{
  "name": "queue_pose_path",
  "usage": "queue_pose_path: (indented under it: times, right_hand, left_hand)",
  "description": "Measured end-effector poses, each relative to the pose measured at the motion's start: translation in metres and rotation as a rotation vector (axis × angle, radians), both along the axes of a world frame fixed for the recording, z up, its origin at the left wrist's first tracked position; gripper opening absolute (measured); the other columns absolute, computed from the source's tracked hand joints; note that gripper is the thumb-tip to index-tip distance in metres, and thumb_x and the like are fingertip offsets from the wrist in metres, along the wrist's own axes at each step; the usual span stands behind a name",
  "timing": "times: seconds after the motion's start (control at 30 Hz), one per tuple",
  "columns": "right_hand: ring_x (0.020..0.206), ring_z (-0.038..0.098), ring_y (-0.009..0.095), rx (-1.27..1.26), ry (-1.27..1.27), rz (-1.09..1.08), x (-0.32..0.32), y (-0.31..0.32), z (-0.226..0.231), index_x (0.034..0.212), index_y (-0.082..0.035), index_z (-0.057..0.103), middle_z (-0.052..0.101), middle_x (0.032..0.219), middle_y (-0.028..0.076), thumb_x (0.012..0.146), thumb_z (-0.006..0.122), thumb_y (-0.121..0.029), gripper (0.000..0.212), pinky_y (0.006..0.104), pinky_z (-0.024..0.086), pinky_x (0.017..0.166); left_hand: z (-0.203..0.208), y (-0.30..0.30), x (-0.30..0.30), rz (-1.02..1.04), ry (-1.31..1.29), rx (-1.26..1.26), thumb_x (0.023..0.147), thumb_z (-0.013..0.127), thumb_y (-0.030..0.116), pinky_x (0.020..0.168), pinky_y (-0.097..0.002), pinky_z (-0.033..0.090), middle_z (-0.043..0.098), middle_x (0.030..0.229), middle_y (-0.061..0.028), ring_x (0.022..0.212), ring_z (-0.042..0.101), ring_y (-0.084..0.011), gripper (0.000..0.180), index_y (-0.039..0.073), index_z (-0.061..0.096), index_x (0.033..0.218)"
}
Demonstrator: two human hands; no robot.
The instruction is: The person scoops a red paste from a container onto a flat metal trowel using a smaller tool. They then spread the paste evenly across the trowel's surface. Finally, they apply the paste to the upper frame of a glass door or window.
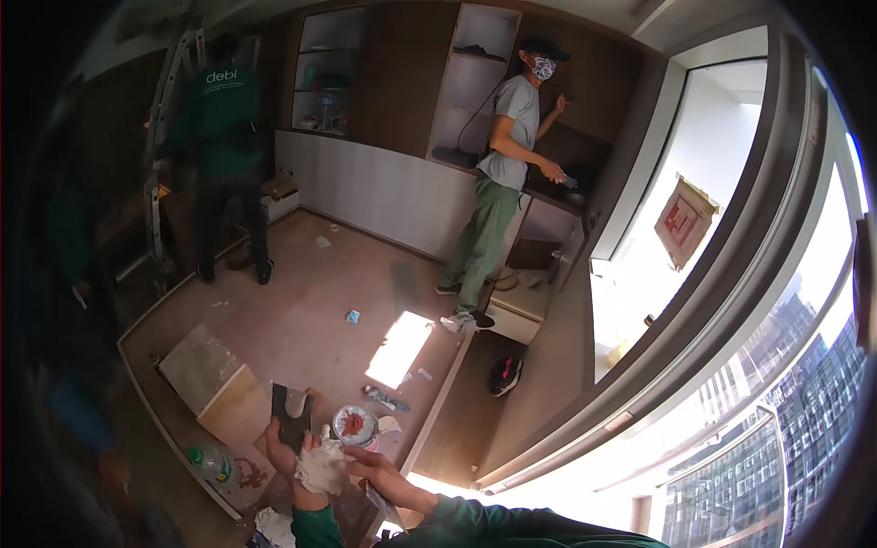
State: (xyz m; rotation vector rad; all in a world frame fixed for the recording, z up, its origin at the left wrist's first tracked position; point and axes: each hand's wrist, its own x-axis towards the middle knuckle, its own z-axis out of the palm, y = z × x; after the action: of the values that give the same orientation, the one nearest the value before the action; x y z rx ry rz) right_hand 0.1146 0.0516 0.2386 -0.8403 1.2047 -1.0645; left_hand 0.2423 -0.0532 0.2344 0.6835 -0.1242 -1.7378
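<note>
My left hand is closed around a dark, flat-bladed putty knife, its broad blade pointing away from me. Against that hand lies a crumpled whitish rag. My right hand pinches the rag from the other side. Under my right wrist shows a dark flat piece, partly hidden; what it is I cannot tell. Just beyond my hands stands an open tub with reddish-brown paste in it.
A raised brown platform spreads ahead, with boards, a green-capped bottle and a tube on it. One person stands at the cabinet; another is near a ladder. Windows line the right.
</note>
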Motion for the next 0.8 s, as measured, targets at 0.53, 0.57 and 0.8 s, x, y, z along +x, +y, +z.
queue_pose_path:
  times: [0.53,0.57,0.8]
  right_hand:
    - [0.095,0.061,0.013,-0.136,-0.208,0.218,-0.015,-0.003,-0.017,0.113,0.004,0.061,0.067,0.105,0.006,0.088,0.062,-0.011,0.029,0.0276,0.046,0.089]
    - [0.093,0.062,0.014,-0.191,-0.221,0.247,-0.022,-0.001,-0.015,0.109,0.004,0.063,0.068,0.101,0.007,0.088,0.061,-0.01,0.025,0.0274,0.046,0.089]
    - [0.09,0.063,0.017,-0.138,-0.239,0.062,-0.073,0.03,-0.013,0.101,0.005,0.065,0.069,0.092,0.009,0.086,0.064,-0.015,0.025,0.0276,0.046,0.085]
  left_hand:
    - [0.034,0.032,-0.007,-0.033,-0.088,-0.153,0.092,0.052,0.036,0.057,-0.0312,0.048,0.061,0.068,-0.0031,0.055,0.052,-0.0158,0.029,0.008,0.061,0.092]
    - [0.037,0.029,-0.004,0.017,-0.108,-0.131,0.092,0.052,0.034,0.058,-0.0326,0.048,0.061,0.068,-0.0026,0.056,0.054,-0.0166,0.026,0.009,0.06,0.093]
    - [0.016,0.017,0.019,0.051,-0.135,-0.378,0.096,0.055,0.034,0.062,-0.0321,0.045,0.064,0.093,-0.0051,0.076,0.059,-0.0162,0.029,0.006,0.057,0.105]
